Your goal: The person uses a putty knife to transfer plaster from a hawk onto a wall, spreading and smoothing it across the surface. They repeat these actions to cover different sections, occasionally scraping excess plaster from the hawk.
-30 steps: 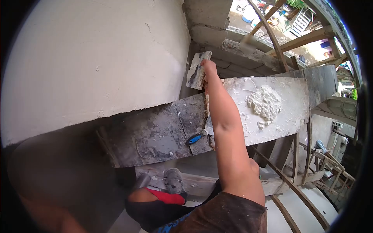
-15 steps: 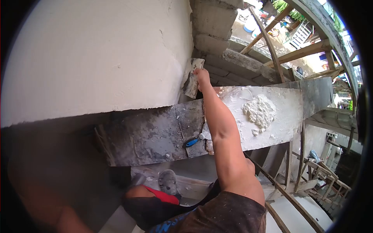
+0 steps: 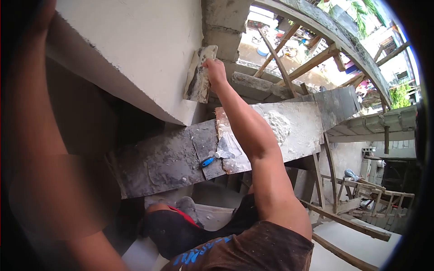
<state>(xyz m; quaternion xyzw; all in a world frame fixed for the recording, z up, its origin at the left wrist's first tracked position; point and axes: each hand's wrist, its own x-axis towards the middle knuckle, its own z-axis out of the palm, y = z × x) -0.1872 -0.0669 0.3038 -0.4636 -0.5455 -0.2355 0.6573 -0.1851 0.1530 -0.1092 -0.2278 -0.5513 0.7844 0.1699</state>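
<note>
My right hand [image 3: 215,72] is wrapped round the handle of a long, plaster-smeared trowel [image 3: 198,79], whose blade lies against the edge of the white wall [image 3: 131,36]. My left arm rises along the left side, and my left hand [image 3: 44,13] is at the top left, dark and partly cut off by the view's edge, near the wall's upper left; its fingers cannot be made out. Below my right arm, a putty knife with a blue handle [image 3: 208,162] rests on a plank. Wet white plaster [image 3: 276,126] is heaped on the white-coated board [image 3: 303,118].
The stained dark plank [image 3: 158,158] runs across beneath the wall. Concrete blocks [image 3: 224,36] stand behind the trowel. Wooden poles [image 3: 312,63] cross at the upper right, with more timber [image 3: 352,226] at the lower right. My legs and a shoe show below the plank.
My right hand and the trowel have moved left and slightly up along the wall edge. My left arm has risen into view at the left. The view has shifted, and more of the putty knife shows.
</note>
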